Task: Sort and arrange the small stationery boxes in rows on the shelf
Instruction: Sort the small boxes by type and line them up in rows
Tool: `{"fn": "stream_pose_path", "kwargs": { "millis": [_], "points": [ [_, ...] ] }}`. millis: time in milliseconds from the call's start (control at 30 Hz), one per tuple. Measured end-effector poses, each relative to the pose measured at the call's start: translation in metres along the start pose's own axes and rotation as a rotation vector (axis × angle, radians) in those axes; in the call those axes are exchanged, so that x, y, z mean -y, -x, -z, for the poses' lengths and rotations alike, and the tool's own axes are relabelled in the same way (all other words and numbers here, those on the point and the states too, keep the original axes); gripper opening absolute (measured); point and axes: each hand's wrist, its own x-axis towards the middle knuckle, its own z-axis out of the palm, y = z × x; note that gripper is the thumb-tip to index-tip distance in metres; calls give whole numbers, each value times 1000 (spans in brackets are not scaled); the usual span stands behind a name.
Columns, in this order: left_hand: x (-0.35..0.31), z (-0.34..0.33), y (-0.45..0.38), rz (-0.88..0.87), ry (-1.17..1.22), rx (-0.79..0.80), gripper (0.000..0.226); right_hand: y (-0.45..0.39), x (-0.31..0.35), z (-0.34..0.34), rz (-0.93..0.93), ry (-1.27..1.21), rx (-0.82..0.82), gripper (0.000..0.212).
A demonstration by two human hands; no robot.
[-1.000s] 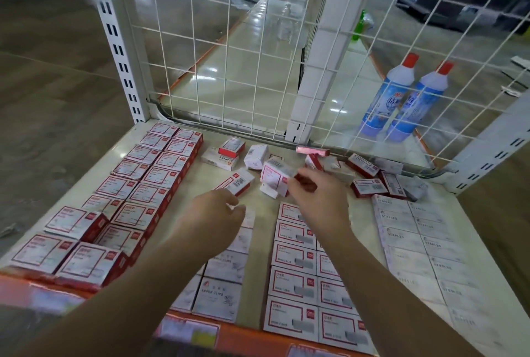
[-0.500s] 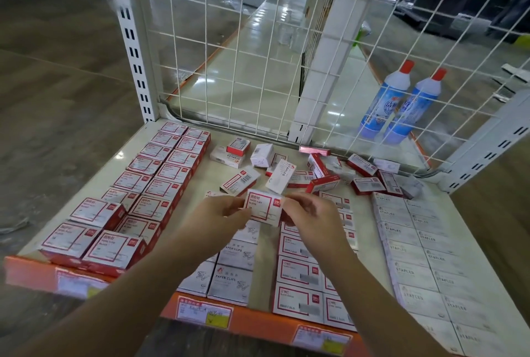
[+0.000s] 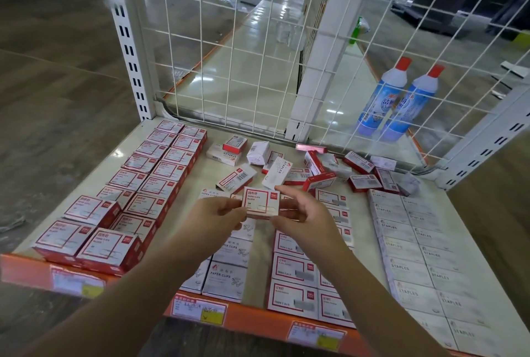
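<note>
A small red-and-white paper clips box [image 3: 261,202] is held face up above the middle of the shelf [image 3: 183,193]. My left hand [image 3: 213,214] pinches its left edge and my right hand [image 3: 304,213] pinches its right edge. Two rows of matching red paper clips boxes [image 3: 160,176] run along the left side. White paper clips boxes [image 3: 226,267] lie under my left forearm. Red-framed staple boxes [image 3: 295,270] form rows under my right forearm. White staples boxes [image 3: 415,250] fill the right side. A loose jumble of unsorted boxes [image 3: 312,170] lies across the back.
A white wire mesh panel [image 3: 229,55] closes the back of the shelf, with slotted uprights [image 3: 126,41] at the corners. Two blue cleaner bottles [image 3: 395,98] stand behind the mesh at the right. An orange front rail [image 3: 243,316] carries price labels.
My right hand drew the box back from the loose pile toward me. My left hand came up and took its other edge. The view has shifted closer to the shelf.
</note>
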Motion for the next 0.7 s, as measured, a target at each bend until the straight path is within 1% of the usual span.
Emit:
{"fn": "stream_pose_path", "kwargs": {
  "millis": [67, 233, 467, 700],
  "points": [
    [1, -1, 0, 9, 8, 0, 15, 1, 0, 0, 15, 16, 2, 46],
    [2, -1, -1, 12, -4, 11, 27, 3, -5, -2, 38, 35, -20, 46],
    [5, -2, -3, 15, -34, 31, 25, 4, -5, -3, 44, -4, -29, 43],
    [1, 3, -2, -2, -89, 41, 34, 7, 2, -5, 47, 28, -24, 44]
  ]
}}
